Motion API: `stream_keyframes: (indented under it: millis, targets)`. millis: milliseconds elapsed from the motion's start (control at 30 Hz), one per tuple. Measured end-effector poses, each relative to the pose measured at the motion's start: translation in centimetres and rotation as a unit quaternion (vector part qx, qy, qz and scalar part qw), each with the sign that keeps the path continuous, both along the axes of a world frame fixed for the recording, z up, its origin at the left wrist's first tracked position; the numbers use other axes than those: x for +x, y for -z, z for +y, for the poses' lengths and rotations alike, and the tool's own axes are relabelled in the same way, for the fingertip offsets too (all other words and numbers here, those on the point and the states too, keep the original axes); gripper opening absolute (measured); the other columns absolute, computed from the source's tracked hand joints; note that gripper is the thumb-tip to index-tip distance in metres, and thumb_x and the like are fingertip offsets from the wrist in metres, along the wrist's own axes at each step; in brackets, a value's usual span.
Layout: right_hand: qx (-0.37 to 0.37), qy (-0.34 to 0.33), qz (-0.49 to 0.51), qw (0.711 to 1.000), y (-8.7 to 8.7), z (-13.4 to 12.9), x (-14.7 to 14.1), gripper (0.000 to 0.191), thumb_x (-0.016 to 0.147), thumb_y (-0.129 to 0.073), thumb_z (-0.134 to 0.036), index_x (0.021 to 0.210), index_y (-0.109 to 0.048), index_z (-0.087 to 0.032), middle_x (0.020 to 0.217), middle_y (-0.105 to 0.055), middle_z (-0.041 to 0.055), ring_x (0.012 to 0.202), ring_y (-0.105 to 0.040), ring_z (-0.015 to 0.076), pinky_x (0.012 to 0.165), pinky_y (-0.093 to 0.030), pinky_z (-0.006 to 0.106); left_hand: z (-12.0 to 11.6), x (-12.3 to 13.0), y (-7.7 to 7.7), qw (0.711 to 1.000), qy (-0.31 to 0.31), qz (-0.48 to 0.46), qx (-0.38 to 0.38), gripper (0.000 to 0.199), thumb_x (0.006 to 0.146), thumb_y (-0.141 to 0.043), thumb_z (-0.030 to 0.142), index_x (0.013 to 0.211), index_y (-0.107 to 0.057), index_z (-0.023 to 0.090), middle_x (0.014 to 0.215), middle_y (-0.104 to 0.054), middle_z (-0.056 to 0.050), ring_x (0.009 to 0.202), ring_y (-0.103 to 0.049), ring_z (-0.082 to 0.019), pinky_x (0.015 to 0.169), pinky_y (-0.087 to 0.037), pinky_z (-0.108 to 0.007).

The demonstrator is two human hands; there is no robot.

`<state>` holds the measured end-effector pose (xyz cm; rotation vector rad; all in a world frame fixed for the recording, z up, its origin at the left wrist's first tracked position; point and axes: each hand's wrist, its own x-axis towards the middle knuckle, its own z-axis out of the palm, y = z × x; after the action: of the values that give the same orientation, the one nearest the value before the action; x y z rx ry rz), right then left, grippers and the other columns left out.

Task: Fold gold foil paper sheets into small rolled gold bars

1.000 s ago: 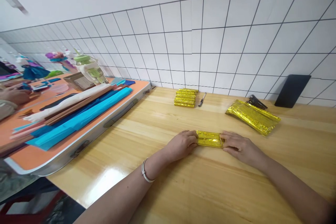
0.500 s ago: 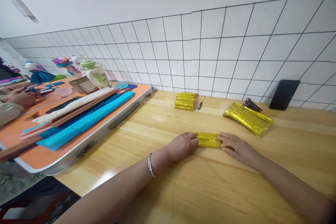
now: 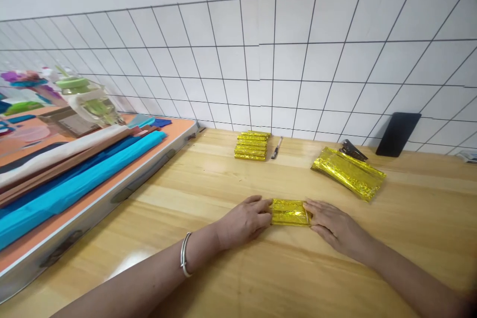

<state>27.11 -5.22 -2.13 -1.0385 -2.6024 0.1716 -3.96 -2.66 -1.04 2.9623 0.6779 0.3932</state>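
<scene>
A folded sheet of shiny gold foil (image 3: 289, 212) lies flat on the wooden table in front of me. My left hand (image 3: 246, 222) has its fingers curled over the left end of the sheet, pressing it to the tabletop. At the opposite end my right hand (image 3: 331, 223) grips the sheet, fingers on the upper corner and thumb by the lower one. A thin pale strip shows at that right end. The fingertips cover both ends of the foil. Farther back to the right rests a stack of flat gold foil sheets (image 3: 350, 171).
Several rolled or folded gold foil pieces (image 3: 251, 146) lie by the wall, beside a pen (image 3: 277, 148). A black clip (image 3: 353, 150) sits behind the foil stack, and a dark phone-like slab (image 3: 398, 134) leans on the wall. Blue paper rolls (image 3: 85, 181) and a green-lidded bottle (image 3: 89, 102) occupy the orange board (image 3: 179, 136).
My view has turned right and closer, so the co-worker's hand at the left has left the picture. Both my hands stay on the foil sheet's ends.
</scene>
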Motion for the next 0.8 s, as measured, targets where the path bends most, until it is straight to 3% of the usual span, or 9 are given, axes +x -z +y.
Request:
stream_keyframes:
  millis: [500, 800]
  targets:
    - [0.013, 0.039, -0.020, 0.999, -0.34, -0.34, -0.85, 0.046, 0.090, -0.044, -0.021, 0.135, -0.036, -0.016, 0.133, -0.049, 0.0132, 0.123, -0.045, 0.0218, 0.100, -0.043, 0.044, -0.13, -0.14, 0.02, 0.992, -0.043, -0.051, -0.107, 0.019, 0.094, -0.038, 0.019, 0.100, -0.056, 0.021, 0.108, -0.061, -0.004, 0.124, -0.043, -0.013, 0.108, -0.026, -0.034]
    - [0.014, 0.038, -0.003, 0.999, 0.13, -0.23, -0.64, 0.048, 0.089, -0.046, -0.021, 0.136, -0.036, -0.020, 0.134, -0.049, 0.0103, 0.123, -0.045, 0.0218, 0.101, -0.042, 0.042, -0.56, -0.12, 0.08, 0.994, -0.053, -0.042, -0.087, 0.020, 0.094, -0.038, 0.020, 0.101, -0.057, 0.020, 0.106, -0.061, -0.005, 0.124, -0.043, -0.016, 0.107, -0.028, -0.037]
